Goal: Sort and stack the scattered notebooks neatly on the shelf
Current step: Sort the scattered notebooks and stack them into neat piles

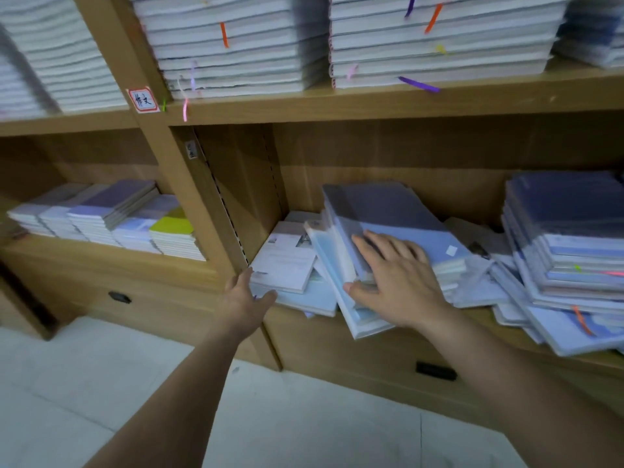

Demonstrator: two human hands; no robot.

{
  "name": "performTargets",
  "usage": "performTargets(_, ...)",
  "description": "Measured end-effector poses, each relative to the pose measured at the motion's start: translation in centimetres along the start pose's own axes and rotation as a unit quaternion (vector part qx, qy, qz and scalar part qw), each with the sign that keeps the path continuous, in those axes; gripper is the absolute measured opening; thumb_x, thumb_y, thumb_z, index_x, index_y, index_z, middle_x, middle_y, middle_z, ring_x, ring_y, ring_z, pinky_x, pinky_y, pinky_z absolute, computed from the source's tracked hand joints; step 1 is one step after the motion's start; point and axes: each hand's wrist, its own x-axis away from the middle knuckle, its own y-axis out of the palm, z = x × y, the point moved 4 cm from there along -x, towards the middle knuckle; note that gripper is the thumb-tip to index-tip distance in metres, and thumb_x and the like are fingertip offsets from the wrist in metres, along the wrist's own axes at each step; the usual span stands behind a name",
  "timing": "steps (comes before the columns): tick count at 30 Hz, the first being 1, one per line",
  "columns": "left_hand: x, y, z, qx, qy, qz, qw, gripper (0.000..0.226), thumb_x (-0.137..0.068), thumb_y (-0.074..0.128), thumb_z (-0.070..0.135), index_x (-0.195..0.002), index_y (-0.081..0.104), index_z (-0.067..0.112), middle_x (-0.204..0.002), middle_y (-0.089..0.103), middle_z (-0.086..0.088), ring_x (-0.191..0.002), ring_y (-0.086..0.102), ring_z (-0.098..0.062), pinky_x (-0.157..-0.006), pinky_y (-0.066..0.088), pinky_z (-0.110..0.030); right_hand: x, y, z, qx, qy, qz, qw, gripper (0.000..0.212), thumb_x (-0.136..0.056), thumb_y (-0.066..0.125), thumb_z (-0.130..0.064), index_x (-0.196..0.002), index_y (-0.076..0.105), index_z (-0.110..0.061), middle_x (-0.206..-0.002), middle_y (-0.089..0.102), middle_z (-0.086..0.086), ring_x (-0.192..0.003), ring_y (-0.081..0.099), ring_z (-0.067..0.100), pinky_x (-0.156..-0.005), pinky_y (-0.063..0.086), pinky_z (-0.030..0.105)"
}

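A crooked pile of blue and purple notebooks [388, 211] lies in the middle of the lower wooden shelf [236, 275]. My right hand [395, 282] rests flat on top of this pile, fingers spread, thumb at the front edges. A white notebook [287, 258] lies to the left on pale blue ones that jut over the shelf edge. My left hand [244, 297] is at that left corner, fingers straight beside the white notebook, thumb under the jutting edge. More notebooks [560, 238] sit in a slumped heap on the right.
Neat low stacks of notebooks [108, 217] fill the left bay. The upper shelf holds tall white stacks [236, 45] with coloured ribbons. An upright divider [189, 197] separates the bays. Cabinet doors with dark handles [120, 297] sit below, above a pale tiled floor [101, 383].
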Motion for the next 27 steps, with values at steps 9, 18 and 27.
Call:
performTargets(9, -1.0, 2.3, 1.9, -0.164, 0.028, -0.052, 0.985, 0.064, -0.098, 0.035, 0.058, -0.152, 0.026, 0.025, -0.156, 0.027, -0.012, -0.142, 0.022, -0.038, -0.112, 0.021, -0.048, 0.0, 0.3, 0.1, 0.028, 0.002, 0.022, 0.999, 0.089, -0.081, 0.019, -0.079, -0.158, 0.012, -0.035, -0.164, 0.018, -0.009, -0.148, 0.02, 0.015, -0.115, 0.018, 0.041)
performTargets(18, 0.2, 2.2, 0.6, -0.072, 0.057, 0.027, 0.995, 0.041, -0.095, 0.053, 0.043, -0.131, 0.059, 0.025, -0.133, 0.048, -0.01, -0.124, 0.046, -0.029, -0.106, 0.034, -0.037, -0.1, 0.3, 0.1, 0.03, 0.007, 0.028, 0.999, 0.09, -0.079, 0.017, -0.079, -0.157, 0.011, -0.036, -0.164, 0.018, -0.01, -0.147, 0.02, 0.014, -0.115, 0.018, 0.041)
performTargets(27, -1.1, 1.8, 1.6, -0.021, -0.05, 0.06, 0.997, 0.065, -0.092, 0.056, 0.053, -0.139, 0.043, 0.01, -0.133, 0.048, -0.017, -0.124, 0.043, -0.037, -0.107, 0.036, -0.044, -0.1, 0.5, 0.1, 0.034, 0.007, 0.042, 0.999, 0.086, -0.083, 0.027, -0.077, -0.157, 0.016, -0.034, -0.163, 0.022, -0.009, -0.146, 0.025, 0.015, -0.114, 0.021, 0.042)
